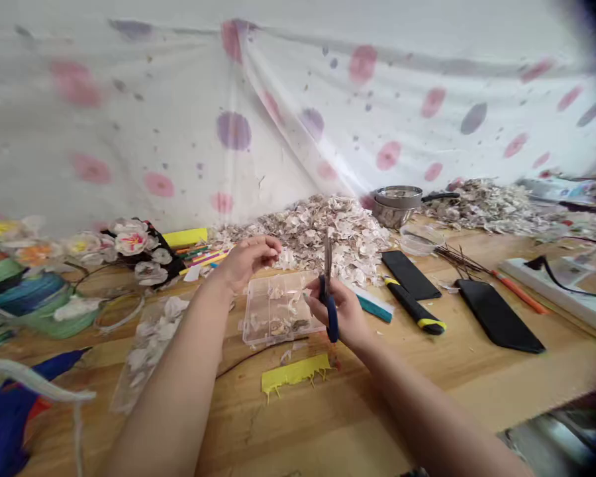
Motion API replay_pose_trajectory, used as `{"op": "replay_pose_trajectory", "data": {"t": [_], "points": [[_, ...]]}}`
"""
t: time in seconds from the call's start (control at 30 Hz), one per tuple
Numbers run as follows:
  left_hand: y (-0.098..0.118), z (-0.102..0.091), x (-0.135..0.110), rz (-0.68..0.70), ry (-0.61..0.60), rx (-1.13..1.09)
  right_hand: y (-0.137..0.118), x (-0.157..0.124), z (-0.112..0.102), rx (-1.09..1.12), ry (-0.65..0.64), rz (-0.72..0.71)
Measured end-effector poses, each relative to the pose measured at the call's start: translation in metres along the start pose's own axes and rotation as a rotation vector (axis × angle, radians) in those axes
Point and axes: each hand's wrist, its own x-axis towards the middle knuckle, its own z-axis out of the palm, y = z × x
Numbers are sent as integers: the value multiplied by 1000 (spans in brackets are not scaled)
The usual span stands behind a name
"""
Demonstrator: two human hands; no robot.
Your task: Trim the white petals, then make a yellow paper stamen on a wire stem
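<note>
The person's two bare forearms reach in from the near edge of a wooden workbench (298,424), the hands held apart in the air over its middle. The left hand (248,262) is raised with its fingers curled; whether it pinches a small scrap cannot be told. The right hand (338,311) grips a pair of blue-handled scissors (330,311) upright, blades pointing up. Just below and between the hands, a clear plastic compartment box (278,308) lies open on the bench, holding pale petal scraps and a few darker bits. Nearer the near edge lies a yellow fringed paper strip (295,372). Toward the left edge are a clear bag of pale petals (151,351), spools of green and blue ribbon (27,295), and a row of finished paper flowers (129,242). Along the back edge rises a large heap of pale petal scraps (308,232), with a steel saucepan (397,205) just behind its right side. To the right lie a black-and-yellow handled tool (414,306) and two flat black pads (496,315). A white cloth with pink and purple spots (233,132) hangs behind the bench
</note>
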Motion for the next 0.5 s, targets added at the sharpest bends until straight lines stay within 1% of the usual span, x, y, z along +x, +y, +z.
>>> {"op": "replay_pose_trajectory", "data": {"t": [0.13,0.2,0.33,0.4,0.5], "points": [[1,10,1,-74,-32,-11,-2,3,-1,-39,121,-107],[0,19,-1,-106,-65,-15,-4,4,-3,-126,180,-187],[-5,39,-8,-140,-144,9,-4,4,-8,-320,251,-357],[-8,46,-10,-152,-177,32,-2,4,-10,-368,279,-391],[-12,51,-10,-156,-202,54,0,4,-11,-364,299,-365]]}}
